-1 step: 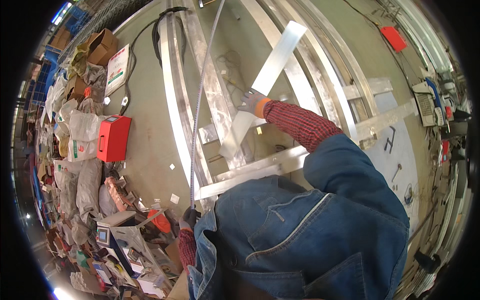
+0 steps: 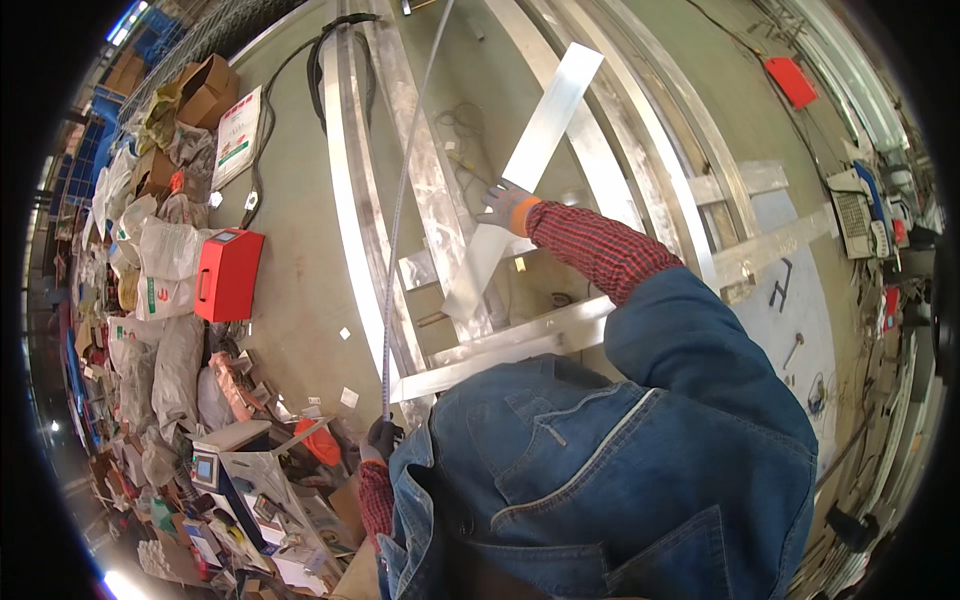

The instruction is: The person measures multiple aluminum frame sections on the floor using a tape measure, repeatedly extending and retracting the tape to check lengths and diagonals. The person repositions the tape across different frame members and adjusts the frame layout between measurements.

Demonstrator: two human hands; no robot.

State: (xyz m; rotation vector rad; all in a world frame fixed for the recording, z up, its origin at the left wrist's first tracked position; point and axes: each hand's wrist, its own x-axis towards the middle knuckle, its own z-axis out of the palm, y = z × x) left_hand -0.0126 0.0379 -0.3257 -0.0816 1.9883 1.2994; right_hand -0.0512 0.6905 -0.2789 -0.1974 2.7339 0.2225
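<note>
Fingers splayed, the right hand (image 2: 510,205) rests on a metal strip (image 2: 550,125) crossing the edges of beams (image 2: 347,200), while the near left hand (image 2: 381,439) grips a tape measure (image 2: 404,165), floor (image 2: 300,300) stretching left.

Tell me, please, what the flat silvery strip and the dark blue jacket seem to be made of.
The flat silvery strip is probably metal, satin-finished, given its soft sheen. The dark blue jacket looks like matte denim, from its faded seams.

- Workshop, metalwork, around me.
- Metal bars (image 2: 437,200), long, forming a frame before me.
- Hammer (image 2: 793,354), to my right.
- Sacks (image 2: 178,370) and cartons (image 2: 208,92), heaped, my left.
</note>
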